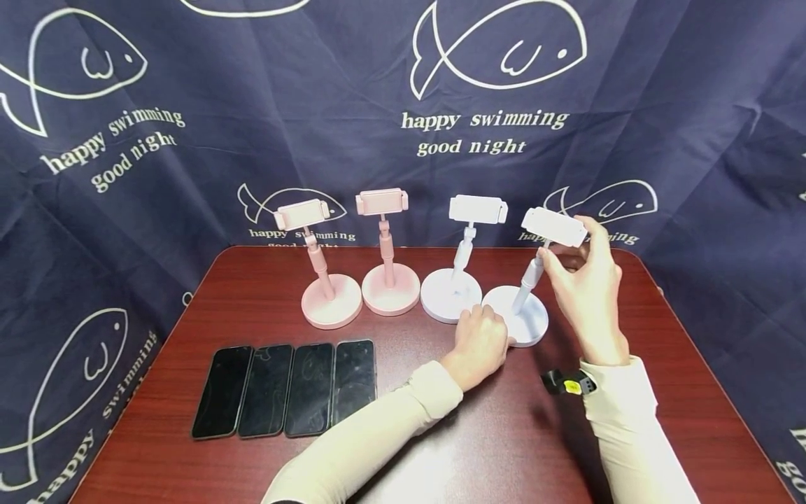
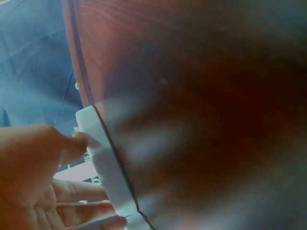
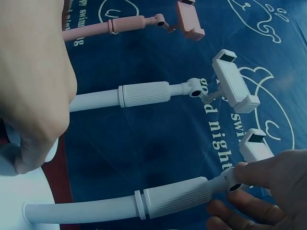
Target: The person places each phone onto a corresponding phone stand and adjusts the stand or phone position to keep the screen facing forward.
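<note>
The rightmost white phone stand (image 1: 531,276) leans to the right on its round base, between my two hands. My left hand (image 1: 481,343) grips the base edge; in the left wrist view, thumb and fingers lie against the white base (image 2: 100,153). At the top, my right hand (image 1: 588,290) pinches the joint just under the phone clamp, seen in the right wrist view with fingers (image 3: 254,172) around the neck. A second white phone stand (image 1: 450,290) stands close on the left, its base beside the held one. Some left-hand fingertips are hidden in the head view.
Two pink phone stands, a nearer one (image 1: 331,301) and another (image 1: 390,287), stand further left. Several black phones (image 1: 261,392) lie side by side at the front left of the reddish wooden table (image 1: 661,420). A dark blue fish-print cloth (image 1: 352,91) hangs behind.
</note>
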